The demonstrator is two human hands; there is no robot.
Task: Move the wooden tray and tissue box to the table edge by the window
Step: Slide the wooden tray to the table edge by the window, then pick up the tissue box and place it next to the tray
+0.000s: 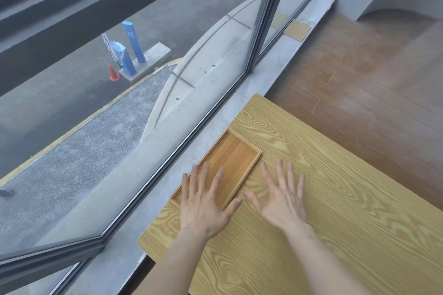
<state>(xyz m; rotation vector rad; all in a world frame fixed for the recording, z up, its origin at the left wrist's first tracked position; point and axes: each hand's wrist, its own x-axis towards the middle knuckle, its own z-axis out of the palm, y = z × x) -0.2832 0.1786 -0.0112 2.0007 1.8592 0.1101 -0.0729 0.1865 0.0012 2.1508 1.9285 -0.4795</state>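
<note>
1 head cam, looks down at table (311, 199).

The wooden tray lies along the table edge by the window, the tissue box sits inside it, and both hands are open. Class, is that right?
Not quite. The head view shows the wooden tray empty; no tissue box is in view. The tray does lie along the window edge, with the left hand and right hand open.

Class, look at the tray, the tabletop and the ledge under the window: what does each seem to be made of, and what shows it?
Tray: looks like bamboo or fine wood, matt, straight close grain.
Tabletop: bold pale grain, possibly printed laminate rather than solid wood.
Ledge: grey, mottled, probably stone or concrete.
</note>
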